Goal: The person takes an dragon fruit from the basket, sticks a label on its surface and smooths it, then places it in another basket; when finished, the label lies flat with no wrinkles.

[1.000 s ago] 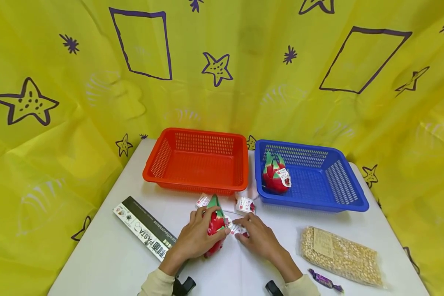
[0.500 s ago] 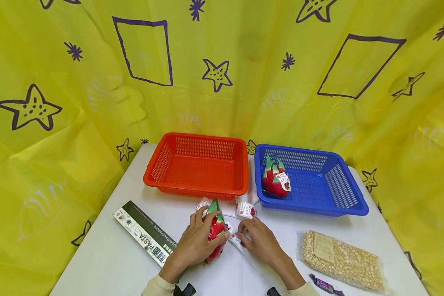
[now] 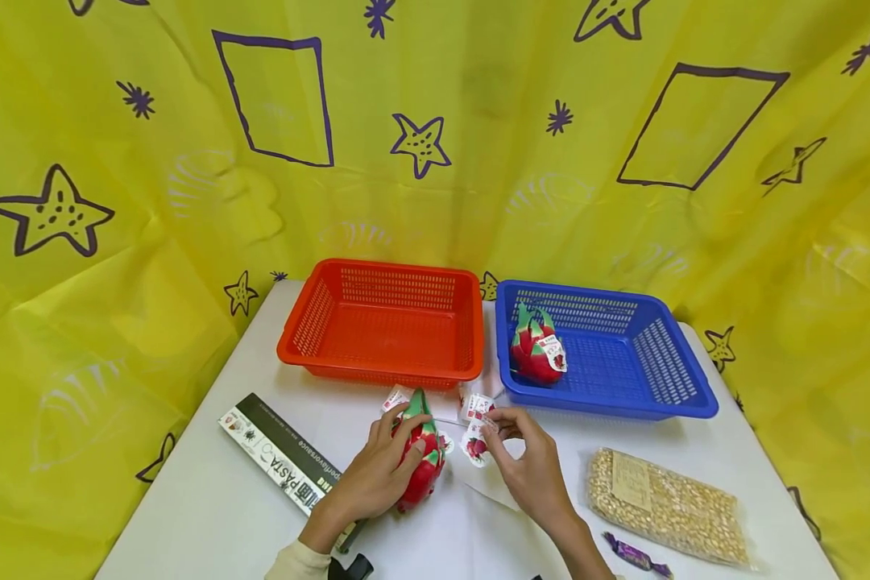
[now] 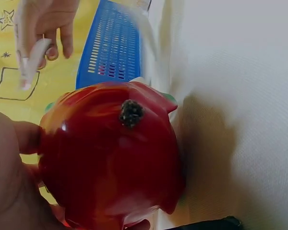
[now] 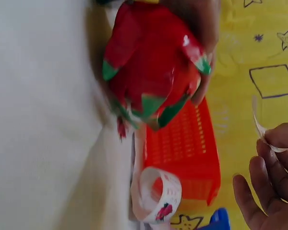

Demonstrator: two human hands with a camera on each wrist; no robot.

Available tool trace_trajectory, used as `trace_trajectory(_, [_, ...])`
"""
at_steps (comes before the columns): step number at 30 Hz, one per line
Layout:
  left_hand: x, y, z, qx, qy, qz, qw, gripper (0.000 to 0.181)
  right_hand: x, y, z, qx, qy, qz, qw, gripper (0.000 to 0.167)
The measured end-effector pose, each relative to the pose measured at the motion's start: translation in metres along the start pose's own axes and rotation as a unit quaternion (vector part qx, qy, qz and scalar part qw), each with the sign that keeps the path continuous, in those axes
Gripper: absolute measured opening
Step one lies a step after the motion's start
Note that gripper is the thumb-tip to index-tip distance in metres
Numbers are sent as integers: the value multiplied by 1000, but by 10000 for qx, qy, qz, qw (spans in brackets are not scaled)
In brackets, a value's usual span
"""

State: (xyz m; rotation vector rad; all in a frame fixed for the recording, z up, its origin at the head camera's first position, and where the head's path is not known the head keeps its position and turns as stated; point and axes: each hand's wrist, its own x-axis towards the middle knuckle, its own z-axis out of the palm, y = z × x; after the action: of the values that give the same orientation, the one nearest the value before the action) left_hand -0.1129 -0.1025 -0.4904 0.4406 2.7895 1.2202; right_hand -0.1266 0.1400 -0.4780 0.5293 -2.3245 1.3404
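Note:
My left hand [image 3: 377, 475] grips a red dragon fruit [image 3: 428, 475] with green-tipped scales, low over the white table. In the left wrist view, the fruit's dark round end [image 4: 132, 113] faces the camera. To its right, my right hand [image 3: 532, 475] pinches a white sticker [image 3: 474, 447] printed with a red fruit between thumb and forefinger. The sticker looks slightly curled in the right wrist view, apart from the fruit. A roll of stickers [image 5: 169, 196] stands on the table near the baskets. Part of another label shows beside the held fruit, partly hidden.
A red basket [image 3: 380, 374] stands at the back. Right of it, a blue basket [image 3: 616, 407] holds another dragon fruit [image 3: 532, 358] bearing a sticker. A pasta box [image 3: 283, 455] lies left, a bag of corn kernels [image 3: 667, 503] and a purple-wrapped candy [image 3: 634, 554] right.
My right hand has peeled a sticker off the strip beside the fruit and lifted it up and to the right. The left hand keeps hold of the dragon fruit.

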Motion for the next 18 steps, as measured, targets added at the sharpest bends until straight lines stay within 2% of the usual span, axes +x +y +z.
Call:
trace_trajectory(3, [0, 0, -1, -132, 40, -60, 9999, 41, -1, -8, 3, 457, -211, 382, 9980, 17])
trace_trajectory(6, [-1, 1, -5, -324, 136, -91, 9993, 40, -3, -11, 7, 811, -598, 906, 9908, 10])
trace_trajectory(9, [-2, 1, -10, -506, 246, -108, 9984, 40, -4, -12, 10, 979, -828, 1178, 9847, 7])
trace_trajectory(12, [-3, 0, -14, -679, 321, -156, 9971, 40, -2, -12, 11, 1097, -953, 1175, 9824, 7])
trace_trajectory(18, [-5, -4, -16, -899, 352, -249, 9950, 39, 2, -16, 12, 1087, -1379, 760, 9815, 7])
